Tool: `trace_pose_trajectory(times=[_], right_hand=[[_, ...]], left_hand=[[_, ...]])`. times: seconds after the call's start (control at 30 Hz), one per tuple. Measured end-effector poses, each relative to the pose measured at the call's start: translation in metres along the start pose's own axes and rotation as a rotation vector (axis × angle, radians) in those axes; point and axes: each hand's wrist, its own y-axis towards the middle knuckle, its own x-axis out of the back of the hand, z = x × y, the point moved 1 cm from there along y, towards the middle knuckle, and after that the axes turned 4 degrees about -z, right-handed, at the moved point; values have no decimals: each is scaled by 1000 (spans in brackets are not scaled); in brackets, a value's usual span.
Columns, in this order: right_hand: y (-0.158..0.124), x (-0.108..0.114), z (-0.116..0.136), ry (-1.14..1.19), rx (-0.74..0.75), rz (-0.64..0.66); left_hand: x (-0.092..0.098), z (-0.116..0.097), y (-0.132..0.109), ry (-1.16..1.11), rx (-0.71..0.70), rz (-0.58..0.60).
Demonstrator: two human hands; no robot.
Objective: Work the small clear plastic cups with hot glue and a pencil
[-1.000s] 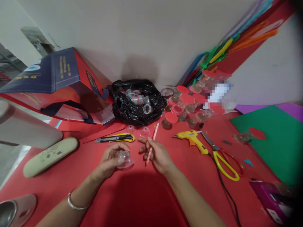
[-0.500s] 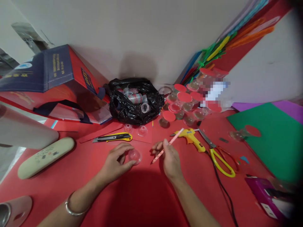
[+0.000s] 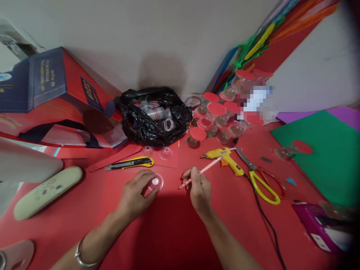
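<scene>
Tilted a moment ago, the clear cup (image 3: pixel 155 181) has been levelled over the middle of the red table (image 3: pixel 174 232), seemingly steadied, its edge pinched by the left hand (image 3: pixel 136 193), while the pencil (image 3: pixel 210 165) is pinched, apart, by the right hand (image 3: pixel 200 189).
</scene>
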Motion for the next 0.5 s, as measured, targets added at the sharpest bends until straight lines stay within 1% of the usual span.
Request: trace_pose_trajectory(times=[0.23,0.5], right_hand=[[0,1,-5,-19,-17,14],[1,-1,1,-13,-41,9]], left_hand=[[-1,1,-1,-2,-5,-10],[3,-1,1,-9,-12,-26]])
